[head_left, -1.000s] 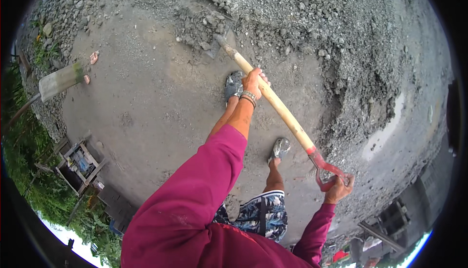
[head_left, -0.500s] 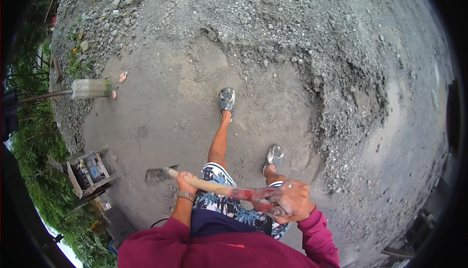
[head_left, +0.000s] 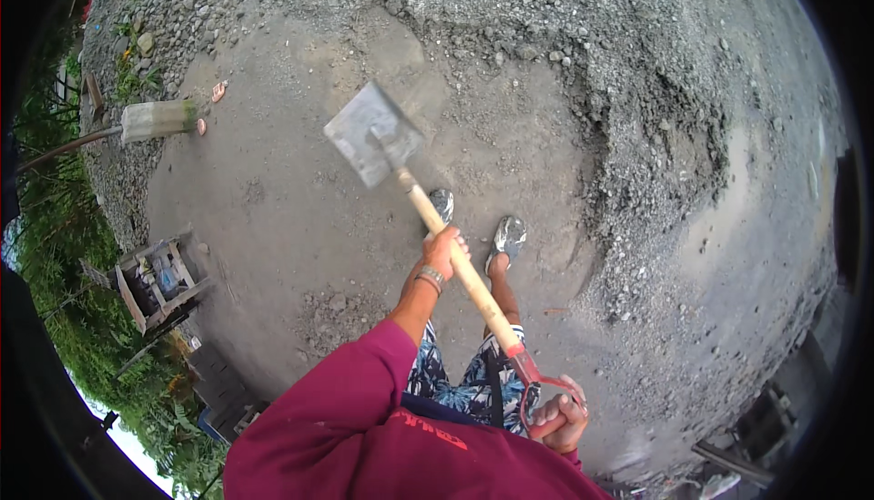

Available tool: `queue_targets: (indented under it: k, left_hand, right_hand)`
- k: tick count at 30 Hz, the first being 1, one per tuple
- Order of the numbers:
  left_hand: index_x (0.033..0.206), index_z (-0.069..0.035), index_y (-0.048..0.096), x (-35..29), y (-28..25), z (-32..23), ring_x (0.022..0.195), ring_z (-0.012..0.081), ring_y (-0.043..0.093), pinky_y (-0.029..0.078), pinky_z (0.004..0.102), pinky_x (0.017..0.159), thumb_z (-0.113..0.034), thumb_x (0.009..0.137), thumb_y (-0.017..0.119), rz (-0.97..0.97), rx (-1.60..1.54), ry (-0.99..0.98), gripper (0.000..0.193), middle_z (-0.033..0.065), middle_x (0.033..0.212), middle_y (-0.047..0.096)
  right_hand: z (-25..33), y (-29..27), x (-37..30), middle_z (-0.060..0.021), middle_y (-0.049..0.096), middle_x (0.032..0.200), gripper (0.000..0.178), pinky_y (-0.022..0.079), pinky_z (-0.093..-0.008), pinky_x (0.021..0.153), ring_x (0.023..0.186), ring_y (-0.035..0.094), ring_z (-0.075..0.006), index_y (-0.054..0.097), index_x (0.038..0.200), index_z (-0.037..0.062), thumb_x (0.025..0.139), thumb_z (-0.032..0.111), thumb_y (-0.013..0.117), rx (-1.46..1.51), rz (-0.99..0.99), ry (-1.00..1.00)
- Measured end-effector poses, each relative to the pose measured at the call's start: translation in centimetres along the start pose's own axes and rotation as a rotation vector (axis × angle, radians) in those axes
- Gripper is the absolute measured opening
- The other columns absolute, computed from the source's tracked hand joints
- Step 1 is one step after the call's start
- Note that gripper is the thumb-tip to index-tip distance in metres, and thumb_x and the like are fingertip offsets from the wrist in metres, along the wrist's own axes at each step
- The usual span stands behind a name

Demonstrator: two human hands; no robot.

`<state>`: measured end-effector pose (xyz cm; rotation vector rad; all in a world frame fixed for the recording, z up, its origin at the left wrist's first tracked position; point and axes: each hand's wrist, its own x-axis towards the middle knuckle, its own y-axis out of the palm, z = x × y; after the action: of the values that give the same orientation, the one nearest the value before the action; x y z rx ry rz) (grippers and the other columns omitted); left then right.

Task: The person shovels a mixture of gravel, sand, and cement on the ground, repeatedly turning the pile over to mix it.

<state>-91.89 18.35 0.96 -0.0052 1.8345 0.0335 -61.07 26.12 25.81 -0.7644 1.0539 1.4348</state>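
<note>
A shovel (head_left: 472,282) with a flat square metal blade, a pale wooden shaft and a red D-shaped handle slants across in front of me. My left hand (head_left: 444,251) is wrapped round the shaft, partway down toward the blade. On the red handle grip, near my body, my right hand (head_left: 562,416) is closed. The blade points away to the upper left, above the grey ground and beyond my feet, with no load visible on it. A small heap of loose gravel (head_left: 339,318) lies to the left of my legs.
A large gravel bank (head_left: 655,136) with a dug-out edge spreads ahead and to the right. On the left stand a concrete-footed post (head_left: 157,121) and a wooden box (head_left: 162,283) with items inside. Grey blocks (head_left: 218,382) are stacked below it. Stones (head_left: 187,4) lie far left.
The shovel blade has swung from low on the left to ahead of me, turning the shaft steeply. A small gravel heap now lies on the left. My left foot has drawn back.
</note>
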Motion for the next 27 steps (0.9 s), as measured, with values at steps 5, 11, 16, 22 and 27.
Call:
queue_targets:
  k: [5,11,16,22,27]
  left_hand:
    - [0.083,-0.005,0.053,4.1,4.9,3.5,0.054,0.0226,0.055,0.05,0.04,0.05,-0.015,0.076,0.066,0.157,0.18,-0.129,0.018,0.007,0.065,0.053]
    - [0.08,-0.005,0.052,2.1,9.3,2.4,0.05,0.0215,0.055,0.048,0.0396,0.045,-0.015,0.079,0.062,0.271,0.019,-0.18,0.014,0.0063,0.062,0.053]
    - [0.074,-0.006,0.052,-0.6,9.0,0.7,0.048,0.0189,0.052,0.046,0.0372,0.044,-0.017,0.08,0.061,0.313,0.076,-0.145,0.016,0.0054,0.06,0.051]
    - [0.076,-0.007,0.051,-8.2,9.5,1.6,0.048,0.0206,0.052,0.046,0.0366,0.044,-0.016,0.081,0.059,0.175,0.07,-0.325,0.013,0.0053,0.059,0.05]
    - [0.079,-0.009,0.05,4.6,18.9,-10.1,0.051,0.0191,0.051,0.046,0.0372,0.046,-0.014,0.08,0.059,0.249,0.158,-0.151,0.01,0.0034,0.061,0.05]
  right_hand:
    - [-1.6,3.6,0.0,-0.0043,0.045,0.053,0.041,0.045,-0.0312,0.042,0.042,0.047,-0.0173,0.047,0.12,0.0011,0.083,0.015,0.056,0.306,-0.135,0.003]
    - [-2.0,12.9,9.9,-0.0011,0.045,0.056,0.033,0.043,-0.0292,0.043,0.044,0.045,-0.0135,0.05,0.116,0.0034,0.087,0.019,0.058,0.458,-0.088,0.011]
    - [-2.3,13.9,10.2,-0.0012,0.046,0.057,0.033,0.044,-0.0294,0.043,0.044,0.045,-0.013,0.05,0.116,0.0022,0.088,0.019,0.058,0.453,-0.055,0.037]
    - [1.0,13.8,4.1,-0.0041,0.047,0.054,0.042,0.046,-0.0321,0.041,0.042,0.047,-0.0155,0.043,0.122,-0.0014,0.085,0.014,0.054,0.39,-0.165,-0.002]
    - [2.9,24.0,16.7,-0.002,0.046,0.054,0.033,0.043,-0.0308,0.041,0.043,0.047,-0.0147,0.052,0.113,0.0027,0.082,0.013,0.054,0.451,0.055,-0.044]
